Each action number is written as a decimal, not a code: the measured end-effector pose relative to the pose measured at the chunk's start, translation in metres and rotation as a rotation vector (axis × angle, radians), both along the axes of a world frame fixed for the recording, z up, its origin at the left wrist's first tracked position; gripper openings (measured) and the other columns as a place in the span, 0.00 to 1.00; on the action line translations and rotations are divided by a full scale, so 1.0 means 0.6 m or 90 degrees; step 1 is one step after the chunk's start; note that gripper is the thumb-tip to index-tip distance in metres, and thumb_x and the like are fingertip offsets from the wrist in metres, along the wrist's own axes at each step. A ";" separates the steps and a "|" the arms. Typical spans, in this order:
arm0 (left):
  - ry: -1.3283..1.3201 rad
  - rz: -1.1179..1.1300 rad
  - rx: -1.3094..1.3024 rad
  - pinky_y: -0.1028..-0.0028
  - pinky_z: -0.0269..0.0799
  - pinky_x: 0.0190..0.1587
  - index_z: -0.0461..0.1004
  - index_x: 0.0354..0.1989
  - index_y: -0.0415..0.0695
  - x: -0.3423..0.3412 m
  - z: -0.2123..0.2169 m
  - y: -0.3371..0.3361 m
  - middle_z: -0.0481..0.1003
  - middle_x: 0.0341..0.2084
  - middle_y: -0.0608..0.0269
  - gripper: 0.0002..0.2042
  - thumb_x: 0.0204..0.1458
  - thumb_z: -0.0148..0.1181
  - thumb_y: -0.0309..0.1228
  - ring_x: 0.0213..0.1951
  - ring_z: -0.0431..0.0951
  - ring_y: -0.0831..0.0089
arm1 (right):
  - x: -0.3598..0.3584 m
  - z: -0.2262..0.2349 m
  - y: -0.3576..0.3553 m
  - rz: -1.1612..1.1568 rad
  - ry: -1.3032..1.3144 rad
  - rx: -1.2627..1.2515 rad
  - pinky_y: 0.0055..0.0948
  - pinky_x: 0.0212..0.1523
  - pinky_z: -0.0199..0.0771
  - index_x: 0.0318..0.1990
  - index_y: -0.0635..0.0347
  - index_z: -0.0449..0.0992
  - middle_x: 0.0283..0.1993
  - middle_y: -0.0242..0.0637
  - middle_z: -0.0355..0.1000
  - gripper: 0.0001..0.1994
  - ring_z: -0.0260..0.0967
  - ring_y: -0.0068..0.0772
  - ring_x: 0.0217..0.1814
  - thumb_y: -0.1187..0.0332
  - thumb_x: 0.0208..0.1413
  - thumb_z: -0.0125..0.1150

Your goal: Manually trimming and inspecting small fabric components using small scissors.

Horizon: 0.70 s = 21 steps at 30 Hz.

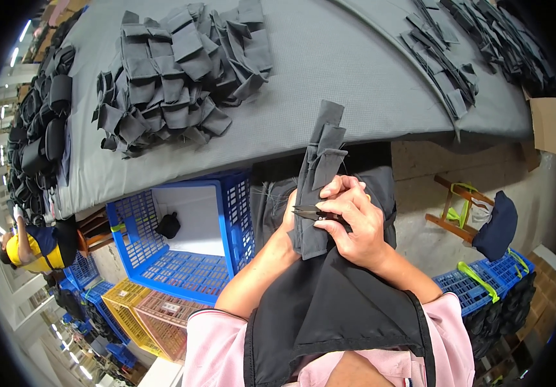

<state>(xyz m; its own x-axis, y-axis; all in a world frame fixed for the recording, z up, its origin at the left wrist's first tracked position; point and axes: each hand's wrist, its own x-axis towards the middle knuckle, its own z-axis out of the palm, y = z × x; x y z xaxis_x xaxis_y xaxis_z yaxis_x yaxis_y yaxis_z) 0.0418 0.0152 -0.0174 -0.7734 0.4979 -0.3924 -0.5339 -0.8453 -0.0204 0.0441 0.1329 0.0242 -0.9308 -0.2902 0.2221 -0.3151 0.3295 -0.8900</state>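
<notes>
A grey-covered table point(329, 71) carries a heap of dark fabric pieces point(181, 71). Below its edge, the left hand point(289, 222) grips a dark fabric strip point(320, 174) from behind — the right hand point(352, 222) is clenched on thread snips point(309, 211), blades against the strip, just left of its fingertips.

The left hand point(289, 222) is mostly hidden behind the dark fabric strip point(316, 180) it holds, so its grip cannot be made out. The snips point(310, 211) show only their blades; the rest sits inside the right hand point(354, 222). The small dark item point(169, 226) in the blue crate point(181, 271) is too small to tell. The fabric stacks point(484, 39) at the counter's point(329, 71) far corner run out of view. The person in yellow point(29, 248) is cut off at the left rim.
</notes>
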 end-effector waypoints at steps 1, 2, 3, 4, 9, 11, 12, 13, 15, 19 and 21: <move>0.041 0.003 -0.021 0.68 0.60 0.57 0.61 0.25 0.45 0.002 -0.009 0.000 0.67 0.38 0.55 0.13 0.55 0.37 0.38 0.50 0.65 0.64 | -0.001 -0.003 -0.002 -0.008 0.035 0.006 0.32 0.34 0.71 0.33 0.62 0.75 0.34 0.38 0.70 0.13 0.71 0.40 0.35 0.77 0.35 0.68; 0.082 0.006 -0.041 0.68 0.60 0.57 0.62 0.25 0.45 0.002 -0.013 0.000 0.68 0.38 0.55 0.13 0.55 0.37 0.38 0.50 0.65 0.64 | -0.002 -0.005 -0.003 -0.017 0.070 0.013 0.31 0.29 0.71 0.33 0.59 0.75 0.33 0.36 0.71 0.13 0.72 0.37 0.29 0.74 0.37 0.68; 0.082 0.005 -0.040 0.68 0.60 0.57 0.62 0.25 0.45 0.002 -0.012 0.001 0.68 0.38 0.55 0.13 0.55 0.37 0.38 0.50 0.65 0.64 | -0.001 -0.006 -0.004 -0.018 0.070 0.014 0.31 0.29 0.71 0.33 0.59 0.75 0.33 0.36 0.71 0.13 0.72 0.37 0.29 0.74 0.37 0.68; 0.062 0.008 -0.015 0.68 0.60 0.57 0.62 0.25 0.45 0.002 -0.009 0.002 0.68 0.38 0.55 0.12 0.55 0.37 0.38 0.49 0.65 0.64 | 0.000 -0.007 -0.005 -0.027 0.065 0.015 0.31 0.29 0.71 0.33 0.60 0.75 0.32 0.36 0.71 0.12 0.71 0.37 0.28 0.75 0.37 0.68; 0.004 0.009 0.042 0.67 0.63 0.55 0.62 0.25 0.44 -0.001 0.002 -0.005 0.69 0.38 0.55 0.12 0.55 0.40 0.37 0.46 0.68 0.64 | 0.003 -0.006 0.000 -0.040 0.031 -0.040 0.28 0.31 0.71 0.34 0.61 0.75 0.33 0.36 0.70 0.12 0.70 0.34 0.29 0.77 0.39 0.67; 0.069 -0.001 0.018 0.64 0.70 0.48 0.61 0.24 0.44 -0.004 0.002 -0.013 0.69 0.39 0.54 0.14 0.57 0.41 0.39 0.42 0.71 0.64 | 0.000 0.013 0.009 -0.044 -0.084 -0.098 0.26 0.33 0.70 0.36 0.61 0.74 0.35 0.38 0.69 0.12 0.69 0.31 0.33 0.77 0.40 0.66; 0.056 0.011 -0.186 0.63 0.74 0.40 0.63 0.25 0.42 0.000 0.007 -0.011 0.70 0.39 0.54 0.20 0.60 0.40 0.46 0.38 0.73 0.65 | -0.003 0.020 0.014 -0.026 -0.157 -0.101 0.25 0.35 0.70 0.38 0.62 0.72 0.38 0.39 0.67 0.15 0.67 0.29 0.36 0.76 0.40 0.68; 0.060 0.008 -0.182 0.63 0.74 0.40 0.63 0.25 0.42 0.002 0.008 -0.012 0.70 0.39 0.54 0.20 0.60 0.40 0.46 0.38 0.73 0.65 | -0.012 0.022 0.011 -0.006 -0.186 -0.096 0.24 0.36 0.70 0.40 0.63 0.70 0.41 0.40 0.68 0.18 0.68 0.29 0.36 0.74 0.40 0.69; -0.034 0.005 -0.481 0.73 0.75 0.38 0.70 0.39 0.37 0.000 0.011 -0.012 0.73 0.33 0.58 0.29 0.59 0.37 0.55 0.34 0.76 0.71 | -0.021 0.009 -0.005 -0.004 -0.280 -0.090 0.24 0.36 0.70 0.40 0.64 0.69 0.45 0.41 0.68 0.18 0.68 0.27 0.36 0.73 0.41 0.69; 0.134 0.077 -0.410 0.65 0.71 0.50 0.59 0.55 0.38 -0.003 0.059 -0.017 0.68 0.51 0.46 0.27 0.60 0.41 0.51 0.50 0.72 0.62 | -0.012 -0.010 0.013 0.027 -0.451 -0.273 0.16 0.33 0.64 0.36 0.63 0.69 0.34 0.28 0.67 0.09 0.62 0.13 0.33 0.77 0.47 0.62; 0.212 0.022 -0.371 0.61 0.68 0.54 0.56 0.57 0.38 -0.005 0.060 -0.033 0.64 0.55 0.42 0.25 0.59 0.48 0.45 0.55 0.68 0.57 | -0.007 -0.006 0.019 0.039 -0.537 -0.326 0.15 0.32 0.64 0.35 0.63 0.69 0.33 0.28 0.67 0.08 0.62 0.13 0.33 0.78 0.48 0.61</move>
